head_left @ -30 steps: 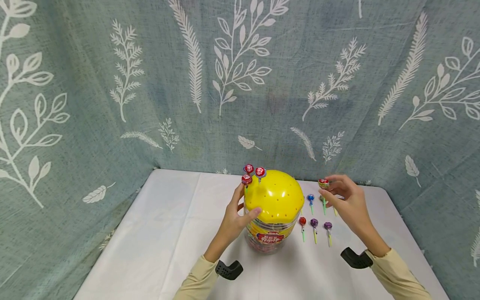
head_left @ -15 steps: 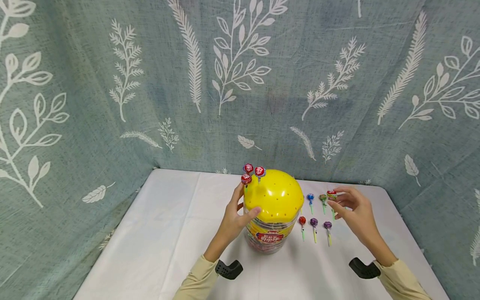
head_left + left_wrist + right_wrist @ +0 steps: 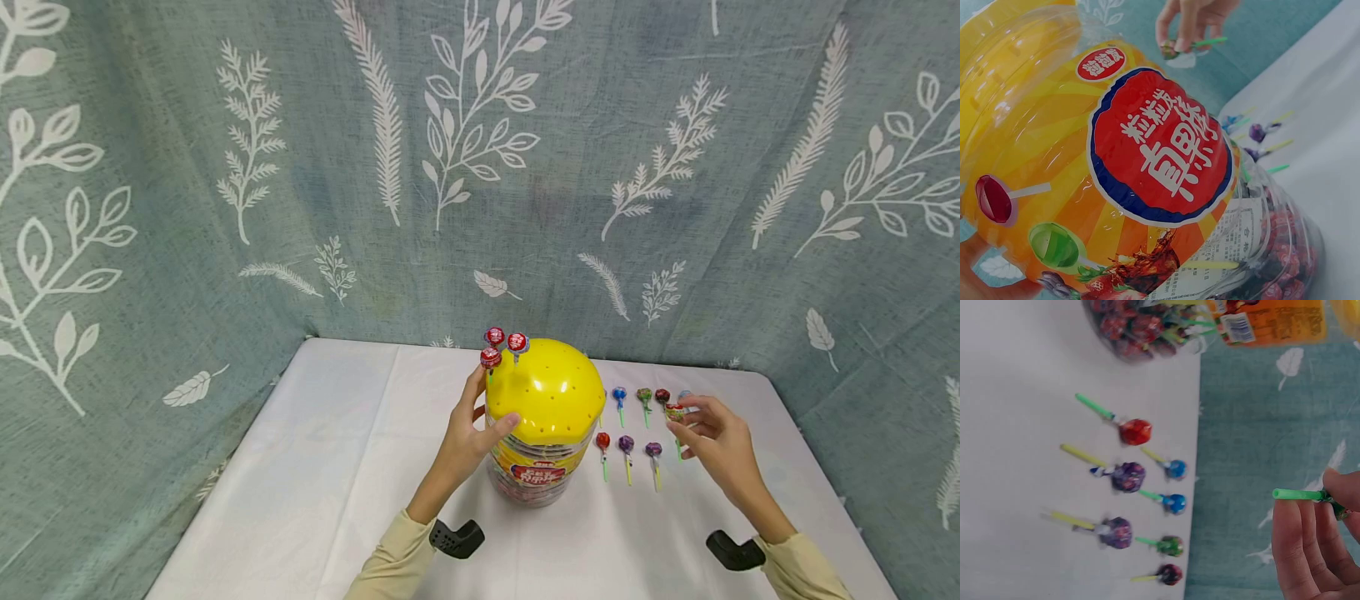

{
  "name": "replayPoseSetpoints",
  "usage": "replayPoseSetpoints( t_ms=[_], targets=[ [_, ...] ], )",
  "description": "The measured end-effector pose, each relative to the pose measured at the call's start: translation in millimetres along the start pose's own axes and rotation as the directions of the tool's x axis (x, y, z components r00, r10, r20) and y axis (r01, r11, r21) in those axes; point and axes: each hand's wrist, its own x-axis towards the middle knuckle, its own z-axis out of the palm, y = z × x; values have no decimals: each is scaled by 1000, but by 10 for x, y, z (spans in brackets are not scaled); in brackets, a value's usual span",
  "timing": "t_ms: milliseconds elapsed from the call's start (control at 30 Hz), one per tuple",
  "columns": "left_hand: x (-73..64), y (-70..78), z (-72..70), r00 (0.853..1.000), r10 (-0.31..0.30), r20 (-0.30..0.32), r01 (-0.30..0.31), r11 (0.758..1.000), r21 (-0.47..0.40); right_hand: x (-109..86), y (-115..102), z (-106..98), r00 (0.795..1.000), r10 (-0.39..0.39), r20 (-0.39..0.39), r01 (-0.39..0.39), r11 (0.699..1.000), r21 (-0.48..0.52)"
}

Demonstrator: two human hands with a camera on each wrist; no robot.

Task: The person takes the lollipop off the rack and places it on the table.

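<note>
A clear plastic jar (image 3: 534,483) with a perforated yellow lid (image 3: 558,392) stands on the table. Three red-wrapped lollipops (image 3: 517,342) stick up from the lid's back left. My left hand (image 3: 461,437) holds the jar's left side near the top, thumb against the lid, other fingers partly hidden behind. To the jar's right, my right hand (image 3: 716,437) pinches a lollipop (image 3: 674,412) by its wrapped head. Its green stick (image 3: 1297,495) points away from the fingertips in the right wrist view. That lollipop is above the table, near the loose ones.
Right of the jar lie two rows of lollipops. Red (image 3: 603,441) and two purple ones (image 3: 626,444) form the near row; blue (image 3: 619,395), green (image 3: 644,396) and dark red ones (image 3: 662,397) lie behind. A patterned curtain (image 3: 480,167) surrounds the white table (image 3: 360,467).
My right hand has moved right and towards me, carrying the lollipop past the back row, which shows more of the dark red one. My left hand and the jar have stayed put.
</note>
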Motion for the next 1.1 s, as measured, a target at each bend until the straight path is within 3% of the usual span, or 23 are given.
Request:
replayPoseSetpoints(
  t_ms=[400,467,633,733,800,1000,1100],
  targets=[
    [0,0,12,1000,-15,-3,15,1000,9,-28,416,33,995,103,-17,-102,994,38],
    [-1,-2,12,1000,-15,-7,15,1000,8,6,625,58,993,117,-14,-117,993,24],
    [-4,-11,11,1000,-15,-9,15,1000,14,152,1510,195,992,110,-57,-112,993,-31],
    [-5,-17,9,1000,-15,-6,15,1000,16,179,1764,250,990,121,-73,-127,989,-75],
    [-4,-19,7,1000,-16,-5,16,1000,16,155,1708,263,986,148,-74,-155,984,-86],
    [-5,-20,2,1000,-15,-3,15,1000,16,24,1134,228,959,278,-51,-280,959,-37],
    [-3,-17,4,1000,-10,-3,10,1000,12,-7,1001,222,948,315,-43,-317,947,-46]
  ],
)
